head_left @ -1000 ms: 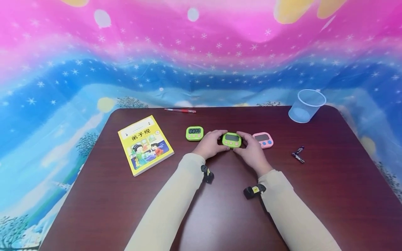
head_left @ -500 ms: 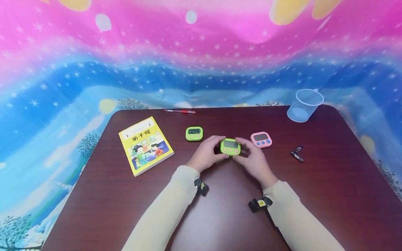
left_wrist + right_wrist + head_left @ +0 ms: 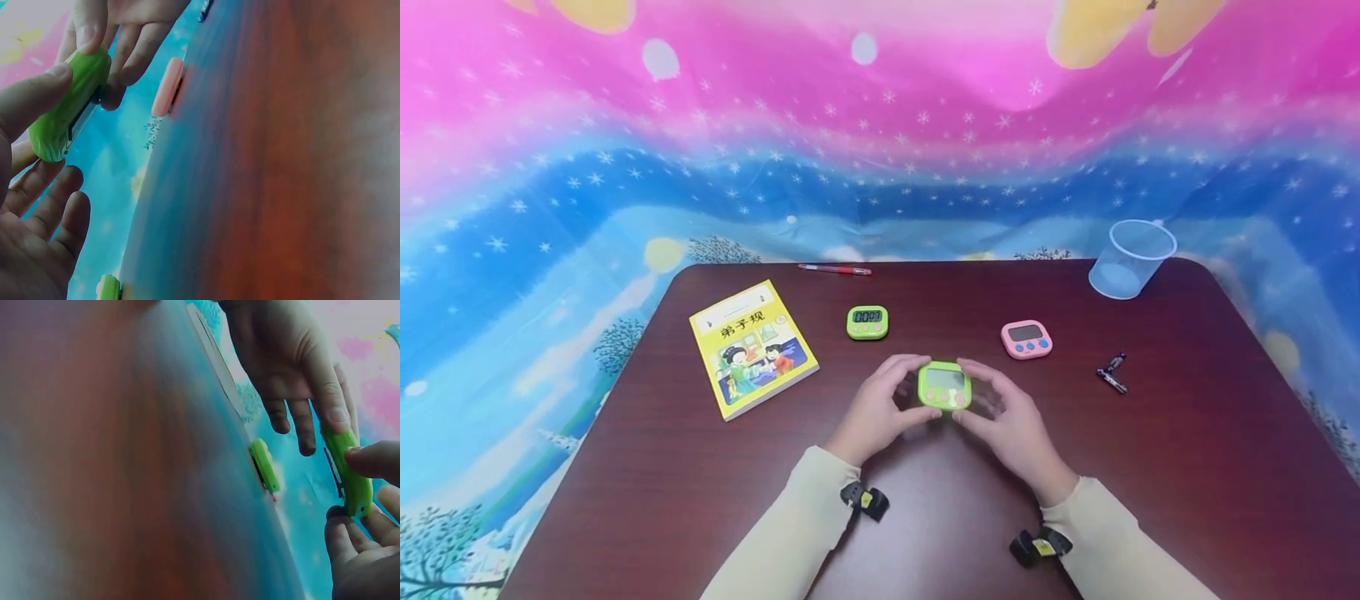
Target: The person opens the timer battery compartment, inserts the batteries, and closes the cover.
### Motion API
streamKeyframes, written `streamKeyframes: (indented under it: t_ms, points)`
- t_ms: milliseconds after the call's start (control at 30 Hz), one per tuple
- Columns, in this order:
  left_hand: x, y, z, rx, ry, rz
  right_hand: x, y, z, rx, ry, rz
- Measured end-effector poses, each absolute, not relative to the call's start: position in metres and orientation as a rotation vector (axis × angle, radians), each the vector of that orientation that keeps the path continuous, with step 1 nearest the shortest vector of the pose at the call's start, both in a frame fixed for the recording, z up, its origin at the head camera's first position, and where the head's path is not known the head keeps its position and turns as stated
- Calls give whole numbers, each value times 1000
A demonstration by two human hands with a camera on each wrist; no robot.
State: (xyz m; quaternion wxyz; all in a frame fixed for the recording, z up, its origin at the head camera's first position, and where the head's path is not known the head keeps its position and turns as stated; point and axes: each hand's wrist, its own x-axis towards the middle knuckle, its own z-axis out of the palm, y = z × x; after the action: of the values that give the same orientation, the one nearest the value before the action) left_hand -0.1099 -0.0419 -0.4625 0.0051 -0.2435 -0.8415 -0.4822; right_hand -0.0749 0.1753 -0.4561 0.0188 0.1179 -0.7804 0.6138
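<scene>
Dark red tbl point(image 3: 1210, 475) w/ snowflake backdrop point(image 3: 880, 142) behind. Green timer point(image 3: 940, 377) held off tbl betw. both hands' fingertips: L hand point(image 3: 874, 410) pinching its L end, R hand point(image 3: 1018, 425) its R end. Beyond L fingers, 2nd green timer point(image 3: 867, 322); beyond R fingers, pink timer point(image 3: 1027, 339). Batteries point(image 3: 1112, 372) further R of R fingers; yellow bk point(image 3: 754, 348) well L of L fingers.

I'm facing a pink-and-blue snowflake-printed backdrop point(image 3: 880, 142) beyond my dark reddish-brown table point(image 3: 1210, 450), pale light point(image 3: 943, 533) gleaming off its top
</scene>
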Motion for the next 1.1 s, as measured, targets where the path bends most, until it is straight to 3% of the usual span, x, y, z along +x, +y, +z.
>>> streamKeyframes:
  t_ms: [300,1100]
  points:
    - [-103,-48,-471,-785,-2633,-1568,-68,184,-480,357,-2241,2313]
    - [-101,-39,-483,-847,-2588,-1734,-68,187,-478,449,-2246,2282]
